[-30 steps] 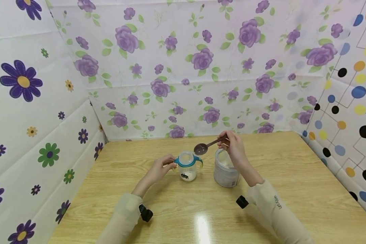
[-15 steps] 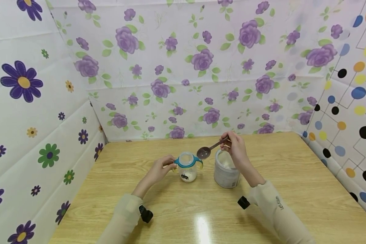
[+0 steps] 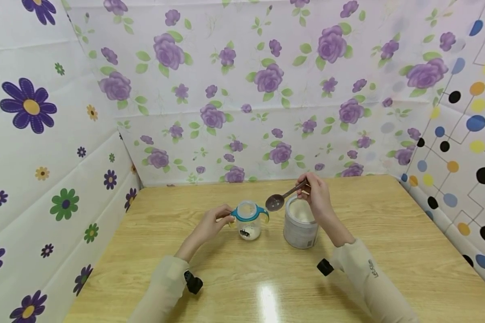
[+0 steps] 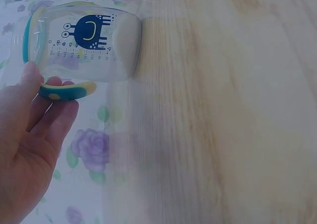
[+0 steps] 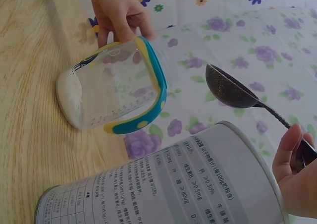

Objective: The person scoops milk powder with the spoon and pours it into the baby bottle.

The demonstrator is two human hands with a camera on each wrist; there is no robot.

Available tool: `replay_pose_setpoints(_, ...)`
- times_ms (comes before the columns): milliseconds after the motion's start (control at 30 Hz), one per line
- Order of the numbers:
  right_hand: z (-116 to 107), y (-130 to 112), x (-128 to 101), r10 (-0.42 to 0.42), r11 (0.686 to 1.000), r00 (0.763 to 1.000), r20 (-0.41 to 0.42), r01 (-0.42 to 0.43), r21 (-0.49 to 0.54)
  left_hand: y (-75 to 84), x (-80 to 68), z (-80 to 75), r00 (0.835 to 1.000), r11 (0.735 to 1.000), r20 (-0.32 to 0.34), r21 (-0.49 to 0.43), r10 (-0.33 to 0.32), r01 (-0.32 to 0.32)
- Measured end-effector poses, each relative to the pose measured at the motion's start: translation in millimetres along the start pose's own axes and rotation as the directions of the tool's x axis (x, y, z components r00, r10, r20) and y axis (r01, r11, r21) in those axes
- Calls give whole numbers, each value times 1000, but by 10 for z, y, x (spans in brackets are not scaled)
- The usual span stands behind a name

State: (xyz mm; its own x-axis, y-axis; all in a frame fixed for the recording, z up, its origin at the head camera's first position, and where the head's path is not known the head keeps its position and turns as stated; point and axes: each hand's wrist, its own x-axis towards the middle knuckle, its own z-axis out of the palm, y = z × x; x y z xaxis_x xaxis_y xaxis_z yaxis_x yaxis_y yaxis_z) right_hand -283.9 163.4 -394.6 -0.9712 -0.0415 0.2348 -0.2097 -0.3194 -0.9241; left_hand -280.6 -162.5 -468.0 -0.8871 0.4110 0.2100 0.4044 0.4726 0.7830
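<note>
A clear baby bottle (image 3: 249, 226) with a blue-green collar and two handles stands upright on the table, white powder at its bottom. My left hand (image 3: 212, 223) pinches its left handle (image 4: 67, 91) between thumb and fingers. A dark brown spoon (image 3: 275, 202) is in my right hand (image 3: 316, 196), gripped by the end of its handle. Its bowl hangs in the air between the bottle and an open can (image 3: 301, 231), and looks empty. Pale powder (image 3: 301, 210) shows inside the can. In the right wrist view the spoon bowl (image 5: 230, 87) is above the can's rim, touching neither vessel.
The wooden table (image 3: 226, 278) carries the bottle and the can side by side, a small gap between them. Flowered cloth (image 3: 210, 89) hangs behind the table and at the left; dotted cloth (image 3: 465, 148) hangs at the right. A black wrist camera (image 3: 193, 282) sits on each sleeve.
My right hand has moved the spoon a little to the right and down, away from the bottle's mouth toward the can. My left hand and the bottle have stayed in place.
</note>
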Motion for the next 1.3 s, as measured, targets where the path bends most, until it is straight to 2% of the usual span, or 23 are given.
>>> replay_pose_setpoints(367, -46, -9, 6, -13, 1000, 997, -78, 12, -23, 15, 15, -7, 1000, 1000, 13, -11, -1, 2)
replay_pose_setpoints(667, -102, -16, -3, -42, 996, 995, -88, 35, -79, -4, 29, -10, 1000, 1000, 8, -8, 14, -14)
replay_pose_setpoints(933, -144, -28, -12, -51, 995, 987, -150, 37, -97, -21, 6, 7, 1000, 1000, 12, -9, 5, -5)
replay_pose_setpoints(1100, -178, -57, 8, -82, 993, 980, -181, 64, -99, -20, 5, 6, 1000, 1000, 7, -8, 10, -9)
replay_pose_setpoints(1300, -207, -78, 4, -139, 982, 970, -201, 109, -153, -16, 9, 3, 1000, 1000, 4, -2, 3, -3)
